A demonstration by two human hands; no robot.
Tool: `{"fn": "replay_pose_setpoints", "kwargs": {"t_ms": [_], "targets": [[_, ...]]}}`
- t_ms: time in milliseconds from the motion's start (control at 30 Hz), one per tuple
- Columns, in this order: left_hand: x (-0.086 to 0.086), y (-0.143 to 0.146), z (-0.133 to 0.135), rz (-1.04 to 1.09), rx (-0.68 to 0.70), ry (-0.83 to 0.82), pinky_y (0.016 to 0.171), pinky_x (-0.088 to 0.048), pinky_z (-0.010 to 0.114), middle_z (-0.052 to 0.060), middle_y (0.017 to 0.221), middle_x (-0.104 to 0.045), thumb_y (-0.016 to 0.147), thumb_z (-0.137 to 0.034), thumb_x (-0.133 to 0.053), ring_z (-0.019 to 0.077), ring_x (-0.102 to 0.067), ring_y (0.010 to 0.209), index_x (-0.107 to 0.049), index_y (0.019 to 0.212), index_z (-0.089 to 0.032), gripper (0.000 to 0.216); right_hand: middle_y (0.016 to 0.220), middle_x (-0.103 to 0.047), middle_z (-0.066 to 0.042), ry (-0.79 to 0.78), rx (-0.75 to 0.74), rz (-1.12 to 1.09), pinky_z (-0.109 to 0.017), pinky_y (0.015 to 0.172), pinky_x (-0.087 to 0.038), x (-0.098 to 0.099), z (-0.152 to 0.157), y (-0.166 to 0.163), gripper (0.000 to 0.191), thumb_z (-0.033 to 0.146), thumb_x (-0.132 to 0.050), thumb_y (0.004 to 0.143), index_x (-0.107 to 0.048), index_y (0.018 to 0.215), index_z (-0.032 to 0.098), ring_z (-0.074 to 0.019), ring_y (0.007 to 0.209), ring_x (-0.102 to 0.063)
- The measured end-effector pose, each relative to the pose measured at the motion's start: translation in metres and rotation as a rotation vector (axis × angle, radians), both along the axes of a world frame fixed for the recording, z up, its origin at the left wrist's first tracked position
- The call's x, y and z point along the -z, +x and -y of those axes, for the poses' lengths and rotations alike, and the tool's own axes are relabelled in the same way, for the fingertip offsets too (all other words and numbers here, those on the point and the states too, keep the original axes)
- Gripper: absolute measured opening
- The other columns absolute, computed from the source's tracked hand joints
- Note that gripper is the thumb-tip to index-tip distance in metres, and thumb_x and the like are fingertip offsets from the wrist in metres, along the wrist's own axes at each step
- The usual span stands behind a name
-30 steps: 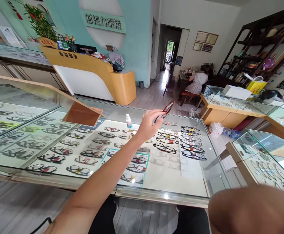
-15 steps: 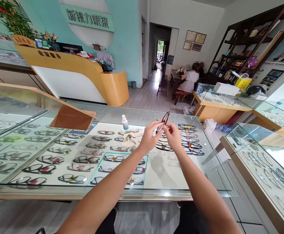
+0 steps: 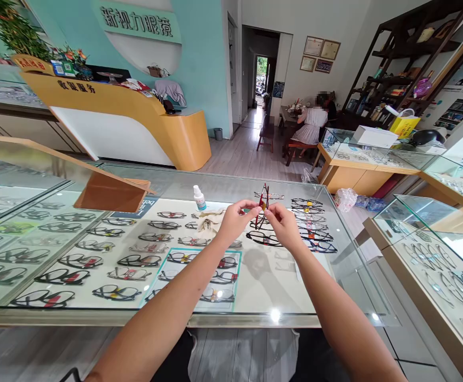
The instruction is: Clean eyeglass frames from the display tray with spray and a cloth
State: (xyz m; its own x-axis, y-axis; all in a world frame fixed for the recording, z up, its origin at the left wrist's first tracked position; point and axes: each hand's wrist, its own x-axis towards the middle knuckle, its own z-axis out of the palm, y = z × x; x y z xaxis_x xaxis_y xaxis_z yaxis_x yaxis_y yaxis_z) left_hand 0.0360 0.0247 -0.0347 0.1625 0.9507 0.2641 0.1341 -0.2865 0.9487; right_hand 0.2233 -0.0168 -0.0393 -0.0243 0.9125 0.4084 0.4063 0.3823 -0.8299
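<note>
Above the glass counter, both hands hold one pair of dark red eyeglasses (image 3: 263,197), turned on end with a yellow tag at its middle. My left hand (image 3: 237,218) pinches the frame from the left. My right hand (image 3: 282,222) grips it from the right, close to the yellow tag. Left of my hands a white spray bottle (image 3: 200,199) with a blue label stands on the counter, and a crumpled beige cloth (image 3: 211,222) lies beside it. Black-framed eyeglasses (image 3: 263,238) lie just below my hands.
Several rows of glasses (image 3: 115,293) fill the glass display counter (image 3: 271,305). A wooden-edged mirror or stand (image 3: 110,192) rests at left. Other showcases (image 3: 434,276) stand on the right. A seated person (image 3: 311,122) is at a table in the back.
The red eyeglasses have turned to a more upright, edge-on position between my hands. My left hand has shifted slightly left; the camera view has moved a little.
</note>
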Motion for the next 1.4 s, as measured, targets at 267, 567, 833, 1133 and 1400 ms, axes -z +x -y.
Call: {"fn": "replay_pose_setpoints", "kwargs": {"t_ms": [267,567,833,1133,1400], "targets": [[0.007,-0.002,-0.008,0.042,0.02,0.073,0.09,-0.053,0.037,0.007,0.116,-0.081,0.085,-0.055,-0.081,0.0261,-0.073,0.111,-0.084,0.095,-0.024,0.032,0.068,-0.051,0.005,-0.006,-0.035,-0.063,-0.03,0.063,-0.034,-0.007,0.001,0.002,0.03,0.052,-0.062,0.102,-0.067,0.094,0.023,-0.0148,0.063,-0.043],[0.008,-0.006,-0.016,0.259,-0.145,-0.025,0.091,-0.055,0.035,0.009,0.115,-0.08,0.074,-0.061,-0.089,0.0243,-0.072,0.109,-0.082,0.089,-0.022,0.042,0.063,-0.045,0.005,-0.125,0.054,-0.311,-0.03,0.059,-0.03,-0.014,-0.003,0.006,0.035,0.054,-0.074,0.086,-0.061,0.076,0.023,-0.0136,0.06,-0.036],[0.007,-0.011,-0.02,0.425,-0.299,-0.167,0.078,-0.053,0.031,0.008,0.114,-0.08,0.07,-0.069,-0.088,0.021,-0.071,0.1,-0.078,0.097,-0.024,0.053,0.058,-0.046,0.007,-0.39,0.103,-0.59,-0.029,0.054,-0.025,-0.003,-0.008,-0.008,0.033,0.054,-0.075,0.076,-0.064,0.081,0.023,-0.0124,0.054,-0.034],[0.002,-0.006,-0.01,0.267,-0.353,0.07,0.092,-0.055,0.035,0.008,0.115,-0.08,0.087,-0.059,-0.08,0.0234,-0.072,0.107,-0.079,0.098,-0.022,0.038,0.061,-0.041,0.007,-0.177,-0.011,-0.275,-0.031,0.059,-0.033,-0.012,0.022,-0.026,0.029,0.047,-0.064,0.093,-0.076,0.101,0.022,-0.015,0.058,-0.038],[-0.002,0.001,0.008,0.063,-0.291,0.214,0.101,-0.052,0.041,0.008,0.115,-0.081,0.093,-0.049,-0.074,0.0266,-0.072,0.116,-0.079,0.1,-0.024,0.027,0.074,-0.051,0.006,-0.086,-0.179,-0.102,-0.03,0.067,-0.039,-0.007,0.036,-0.042,0.065,0.029,-0.054,0.1,-0.049,0.166,0.027,-0.0157,0.066,-0.047]]}}
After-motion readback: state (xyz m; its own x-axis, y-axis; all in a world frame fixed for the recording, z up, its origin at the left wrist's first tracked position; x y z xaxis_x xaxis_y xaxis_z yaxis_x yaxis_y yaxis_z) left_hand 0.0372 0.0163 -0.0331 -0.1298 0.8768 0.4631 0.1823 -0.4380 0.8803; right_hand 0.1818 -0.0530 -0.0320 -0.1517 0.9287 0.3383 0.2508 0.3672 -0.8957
